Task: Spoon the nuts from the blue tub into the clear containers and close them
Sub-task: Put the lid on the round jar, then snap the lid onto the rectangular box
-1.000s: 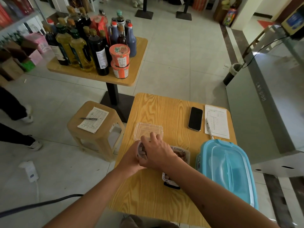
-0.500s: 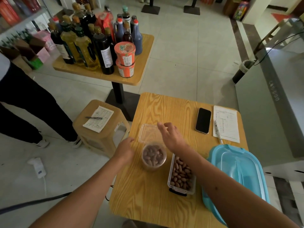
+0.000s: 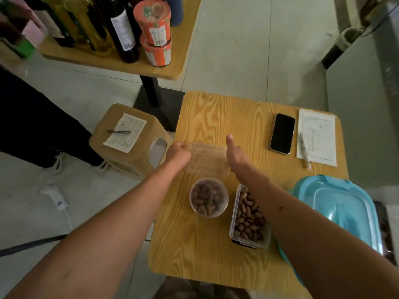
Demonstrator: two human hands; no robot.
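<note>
An empty clear rectangular container [image 3: 206,161] lies on the wooden table [image 3: 216,251] in the head view. My left hand [image 3: 179,155] grips its left edge with curled fingers. My right hand [image 3: 234,155] holds its right edge, thumb pointing away from me. Nearer to me stands a round clear container [image 3: 209,198] filled with nuts. Beside it on the right is a rectangular clear container [image 3: 249,220] of nuts, partly under my right forearm. The blue tub [image 3: 336,214] sits at the right with its lid on.
A black phone [image 3: 282,133], a paper sheet [image 3: 317,137] and a pen [image 3: 304,152] lie at the table's far right. A stool [image 3: 129,143] with paper stands to the left, next to a person's legs [image 3: 38,130]. A second table [image 3: 112,59] carries bottles and jars.
Both hands have left the round container of nuts and moved forward to the empty clear container's two sides. The camera has tilted down and closer to the table.
</note>
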